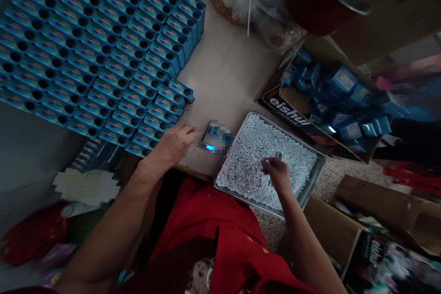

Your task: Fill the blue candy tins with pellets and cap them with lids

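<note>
Left arm (119, 213) is stretched out on a slant, left hand (175, 143) turned knuckles-up with fingers loosely bent. Right arm (306, 234) is extended too, right hand (279, 173) curled in pretty snugly.

The single view looks from the wearer's head, forward and steeply down, past the red apron (206, 211) at the bottom edge to the table (227, 69). It sits close above the left hand (177, 142) and right hand (277, 172), both near mid-frame. The frame is wide and tilted, so the table's front edge slants, reaching from boxes (103, 46) at upper left to floor (336, 170) at right.
</note>
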The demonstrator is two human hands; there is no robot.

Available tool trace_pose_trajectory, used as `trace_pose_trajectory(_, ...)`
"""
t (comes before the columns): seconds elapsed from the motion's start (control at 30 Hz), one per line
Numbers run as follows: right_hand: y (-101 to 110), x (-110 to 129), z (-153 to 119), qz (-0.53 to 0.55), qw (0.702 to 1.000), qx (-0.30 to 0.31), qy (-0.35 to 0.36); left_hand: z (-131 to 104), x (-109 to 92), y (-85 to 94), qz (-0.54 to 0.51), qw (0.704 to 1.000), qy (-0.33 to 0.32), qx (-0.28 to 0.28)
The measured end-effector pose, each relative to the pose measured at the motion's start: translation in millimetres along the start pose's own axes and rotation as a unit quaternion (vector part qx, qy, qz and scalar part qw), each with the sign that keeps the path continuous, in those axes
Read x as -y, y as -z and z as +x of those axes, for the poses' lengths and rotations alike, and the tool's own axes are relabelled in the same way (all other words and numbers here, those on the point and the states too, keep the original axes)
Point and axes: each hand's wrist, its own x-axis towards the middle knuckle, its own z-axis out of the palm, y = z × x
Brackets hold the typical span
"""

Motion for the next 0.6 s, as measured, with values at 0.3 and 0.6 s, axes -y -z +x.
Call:
trace_pose_trajectory(0.3,-33,67,-17,0.249,0.961,0.116,-0.032,-1,9,-12.4,-0.011,1.000,0.016,0.011)
trace_pose_trajectory(0.6,-76,131,-9,-0.028,0.976,0.112,0.182,-3,22,-8.8,-0.032,0.999,0.028,0.034)
